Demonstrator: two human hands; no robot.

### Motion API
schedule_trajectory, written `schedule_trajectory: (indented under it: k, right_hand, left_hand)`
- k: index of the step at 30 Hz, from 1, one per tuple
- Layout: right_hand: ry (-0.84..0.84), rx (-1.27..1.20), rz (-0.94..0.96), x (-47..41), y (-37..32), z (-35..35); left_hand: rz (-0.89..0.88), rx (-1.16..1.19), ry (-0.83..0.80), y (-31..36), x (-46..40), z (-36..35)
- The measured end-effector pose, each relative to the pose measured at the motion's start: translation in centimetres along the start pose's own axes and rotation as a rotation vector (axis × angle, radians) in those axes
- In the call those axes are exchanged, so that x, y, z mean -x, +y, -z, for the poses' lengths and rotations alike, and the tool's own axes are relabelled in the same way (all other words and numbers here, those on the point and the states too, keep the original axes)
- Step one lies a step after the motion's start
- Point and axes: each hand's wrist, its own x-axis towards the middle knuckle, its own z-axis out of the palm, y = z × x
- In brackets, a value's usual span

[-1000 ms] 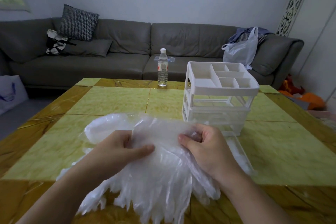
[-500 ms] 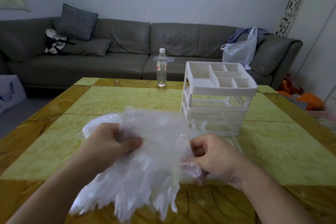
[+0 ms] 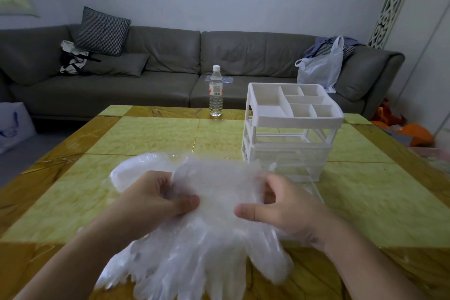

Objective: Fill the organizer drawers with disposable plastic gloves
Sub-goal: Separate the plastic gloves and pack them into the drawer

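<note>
Gripping a bunched stack of thin clear disposable plastic gloves [image 3: 214,204] above the yellow-green marbled table [image 3: 151,134], I've got my left hand [image 3: 151,204] and right hand [image 3: 285,204] both pinched onto its upper edge, glove fingers dangling toward me. Just beyond my right hand stands the white plastic drawer organizer [image 3: 289,129], with a clear water bottle [image 3: 216,91] at the table's far edge.

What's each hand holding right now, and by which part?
Both hold the same bunch of gloves by its upper, cuff end: left hand grips the left side, right hand the right. The fingers hang down.
</note>
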Motion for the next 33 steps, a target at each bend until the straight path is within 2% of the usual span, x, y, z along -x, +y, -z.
schedule_trajectory:
  k: [5,9,11,14,17,20,24,26,29,32,33]
  right_hand:
    - [0.130,-0.273,0.045,-1.0,0.1,-2.1]
    - [0.255,-0.178,0.058,-1.3,0.4,-2.4]
    - [0.218,-0.156,0.067,-1.3,0.3,-2.1]
    - [0.023,-0.077,0.028,-0.8,-0.1,-0.9]
    - [-0.163,0.081,0.019,-0.1,-0.6,-1.1]
    - [-0.180,0.201,0.072,-0.1,-0.4,-2.1]
    - [-0.117,0.072,0.046,0.5,0.0,-0.2]
    - [-0.054,0.031,0.018,1.1,0.2,1.1]
    - [0.096,-0.140,-0.020,1.8,1.1,3.0]
    - [0.246,-0.452,-0.028,1.6,2.7,4.7]
    - [0.303,-0.557,-0.048,1.3,3.2,5.1]
  left_hand:
    - [-0.038,-0.039,-0.270,-0.2,0.2,-0.5]
    - [-0.059,0.011,-0.244,-0.5,0.1,-0.7]
    - [-0.082,-0.009,-0.215,-1.0,-0.2,-0.6]
    - [-0.114,-0.103,-0.198,-1.6,-0.6,-0.7]
    - [-0.167,-0.219,-0.310,-1.7,-0.5,-1.2]
    - [-0.198,-0.297,-0.408,-1.2,-0.5,-1.5]
    - [-0.075,-0.346,-0.483,-0.8,-0.5,-0.2]
    - [-0.026,-0.336,-0.449,-0.9,-0.4,0.7]
    - [-0.049,-0.094,-0.274,-0.3,-0.7,0.1]
    - [-0.077,0.373,-0.112,1.1,-0.7,-3.1]
    - [-0.064,0.519,-0.149,1.5,-0.8,-4.2]
